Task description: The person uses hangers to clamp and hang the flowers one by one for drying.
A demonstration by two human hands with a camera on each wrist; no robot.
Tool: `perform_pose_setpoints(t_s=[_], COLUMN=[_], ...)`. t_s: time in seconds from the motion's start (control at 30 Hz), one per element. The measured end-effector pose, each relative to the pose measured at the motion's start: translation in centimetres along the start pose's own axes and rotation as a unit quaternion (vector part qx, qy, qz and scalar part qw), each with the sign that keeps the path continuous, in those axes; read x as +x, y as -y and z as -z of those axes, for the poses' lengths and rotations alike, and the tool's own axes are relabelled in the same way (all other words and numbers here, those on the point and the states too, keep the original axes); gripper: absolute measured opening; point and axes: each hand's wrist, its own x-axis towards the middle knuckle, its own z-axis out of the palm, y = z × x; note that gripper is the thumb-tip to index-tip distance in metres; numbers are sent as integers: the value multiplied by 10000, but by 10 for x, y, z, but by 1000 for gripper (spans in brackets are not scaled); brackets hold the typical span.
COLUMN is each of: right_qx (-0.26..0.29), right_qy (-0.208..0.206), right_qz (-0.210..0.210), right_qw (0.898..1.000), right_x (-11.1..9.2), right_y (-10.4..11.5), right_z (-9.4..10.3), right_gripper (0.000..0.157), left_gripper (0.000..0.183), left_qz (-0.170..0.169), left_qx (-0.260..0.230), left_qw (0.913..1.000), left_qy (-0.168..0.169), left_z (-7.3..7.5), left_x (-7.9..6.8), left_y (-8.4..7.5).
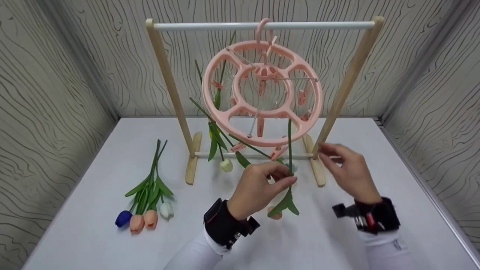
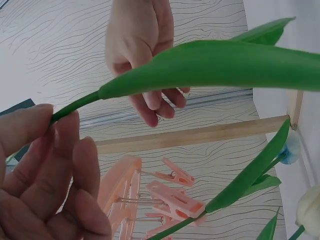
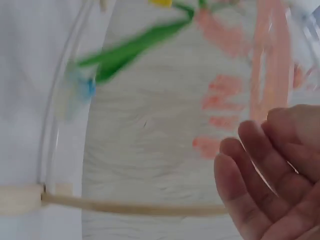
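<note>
Between our left thumb and fingers: we pinch the green stem of an artificial tulip (image 1: 290,157); our left hand (image 1: 258,187) is closed just to the stem's thickness.
Below the left hand: this tulip's leaves point downward, and a peach bloom (image 1: 275,215) shows partly behind them, most likely its own.
Above the left hand: a round pink clip hanger (image 1: 265,72) hangs by its hook from a white rail (image 1: 206,26); the held stem crosses before its lower rim, and we see no clip gripping it.
Right of the left hand: our right hand (image 1: 350,174) holds nothing, fingers relaxed and slightly bent, near the right wooden upright (image 1: 347,90); touching or apart, we cannot tell.
Just beyond the left hand: a pink clothespin (image 2: 175,200) grips a second tulip by its stem.
Well left of the left hand: four loose tulips (image 1: 152,193) lie on the table.
Slip risk: pinched at one spot, our stem could twist or slide, since the bloom end likely weighs most.
Snag risk: our leaves could catch the clipped neighbour and tug it loose, because both sit close.
Swing risk: pushing at the hanger could rock it, as only one hook carries it.
</note>
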Motion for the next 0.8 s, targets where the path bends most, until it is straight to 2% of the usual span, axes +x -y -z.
perform_pose_setpoints(t_s=[0.07,0.13,0.27,0.37,0.53,0.67,0.8], right_qx=[51,213,730,1104,1476,1397,1215], right_qy=[211,600,1313,1460,1552,1614,1630], right_qz=[-311,-521,-862,-1062,-932,-814,-853], right_qw=[9993,9966,9849,9773,9723,9736,9754], right_x=[24,45,74,87,96,97,92], right_y=[-12,-20,-28,-30,-32,-34,-36], right_z=[5,8,11,12,13,13,12], right_gripper=[40,53,72,71,60,46,42], left_gripper=[11,11,10,10,11,14,12], left_qz=[73,92,-8,-74,-113,-82,-50], left_qx=[-94,-178,-123,-80,-179,-248,-207], left_qw=[9999,9998,9999,9999,9998,9996,9997], left_qy=[-24,-27,1,9,-56,-88,-122], left_z=[1,1,-2,-3,-2,0,2], left_x=[2,3,4,4,2,1,1], left_y=[-1,-2,-4,-4,-4,-4,-4])
